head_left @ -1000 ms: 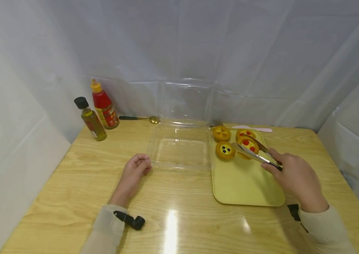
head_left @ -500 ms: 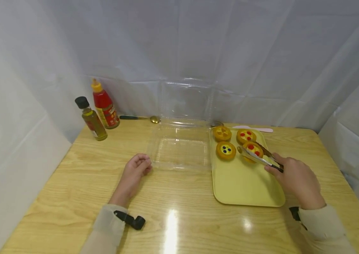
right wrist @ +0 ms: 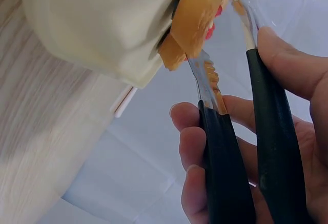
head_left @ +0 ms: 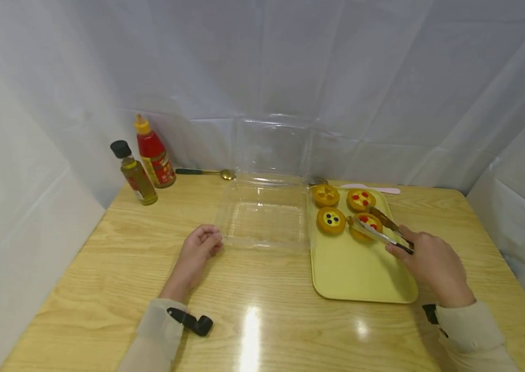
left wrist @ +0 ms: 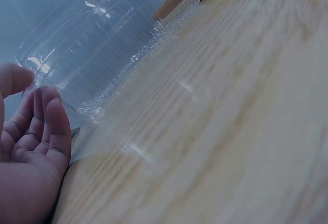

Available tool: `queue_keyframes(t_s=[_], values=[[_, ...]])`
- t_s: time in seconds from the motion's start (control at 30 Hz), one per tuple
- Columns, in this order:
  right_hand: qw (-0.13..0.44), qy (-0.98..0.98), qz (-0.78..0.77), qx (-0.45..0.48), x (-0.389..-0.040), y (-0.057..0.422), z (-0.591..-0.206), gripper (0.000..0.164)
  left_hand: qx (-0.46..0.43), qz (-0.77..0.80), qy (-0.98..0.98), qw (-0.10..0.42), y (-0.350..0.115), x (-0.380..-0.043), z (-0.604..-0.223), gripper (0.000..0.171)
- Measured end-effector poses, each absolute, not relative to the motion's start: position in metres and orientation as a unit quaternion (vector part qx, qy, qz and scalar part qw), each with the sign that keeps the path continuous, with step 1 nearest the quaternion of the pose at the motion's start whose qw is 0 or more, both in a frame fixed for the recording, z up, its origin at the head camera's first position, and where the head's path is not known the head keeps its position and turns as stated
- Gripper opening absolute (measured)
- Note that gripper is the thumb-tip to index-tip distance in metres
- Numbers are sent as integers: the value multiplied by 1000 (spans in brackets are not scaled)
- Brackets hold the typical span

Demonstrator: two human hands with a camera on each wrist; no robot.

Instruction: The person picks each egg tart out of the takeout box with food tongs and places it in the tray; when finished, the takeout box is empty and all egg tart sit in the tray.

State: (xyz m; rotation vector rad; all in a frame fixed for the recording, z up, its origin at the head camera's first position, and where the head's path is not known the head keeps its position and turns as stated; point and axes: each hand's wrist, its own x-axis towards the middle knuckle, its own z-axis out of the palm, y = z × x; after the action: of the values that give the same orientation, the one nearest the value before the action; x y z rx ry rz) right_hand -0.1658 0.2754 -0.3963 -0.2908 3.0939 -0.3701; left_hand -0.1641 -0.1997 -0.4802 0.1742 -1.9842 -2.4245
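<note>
My right hand (head_left: 434,263) holds black-handled tongs (right wrist: 225,157) over the yellow tray (head_left: 360,279). The tong arms are spread on either side of a tart with red pieces (head_left: 365,233), which sits on the tray. Beside it are a tart with dark blue dots (head_left: 330,228), another red-topped tart (head_left: 360,205) and one with orange wedges (head_left: 325,202). My left hand (head_left: 200,249) is at the near left corner of a clear plastic container (left wrist: 92,44), thumb and fingertips pinching its edge. The container's lid (head_left: 273,147) stands raised at the back.
At the back left stand a bottle with a black cap (head_left: 139,182) and a red sauce bottle (head_left: 155,157). A dark-handled gold spoon (head_left: 227,174) lies left of the lid. Behind the tray are a pink utensil (head_left: 385,190) and a partly hidden fork-like utensil (head_left: 320,181).
The front red-topped tart has shifted right, away from the blue-dotted one, and come down on the tray. The tongs have spread apart around it. My left hand stays in place.
</note>
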Motion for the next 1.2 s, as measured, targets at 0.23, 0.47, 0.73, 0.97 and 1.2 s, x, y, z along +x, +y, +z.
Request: queue_keyframes(t_s=[0.23, 0.47, 0.73, 0.97, 1.2], values=[[2, 989, -120, -85, -163, 276, -394, 81, 50, -773, -632, 2, -200, -165, -481, 14], [-6, 988, -131, -78, -158, 277, -390, 86, 50, -775, -630, 4, -199, -165, -481, 13], [-80, 981, -150, -97, -150, 277, -387, 73, 54, -777, -627, 4, -199, -165, -481, 12], [-121, 974, -167, -97, -150, 280, -387, 72, 56, -768, -638, 2, -199, -165, -481, 10], [-152, 964, -198, -89, -154, 291, -393, 74, 52, -762, -646, -2, -200, -165, -481, 12]])
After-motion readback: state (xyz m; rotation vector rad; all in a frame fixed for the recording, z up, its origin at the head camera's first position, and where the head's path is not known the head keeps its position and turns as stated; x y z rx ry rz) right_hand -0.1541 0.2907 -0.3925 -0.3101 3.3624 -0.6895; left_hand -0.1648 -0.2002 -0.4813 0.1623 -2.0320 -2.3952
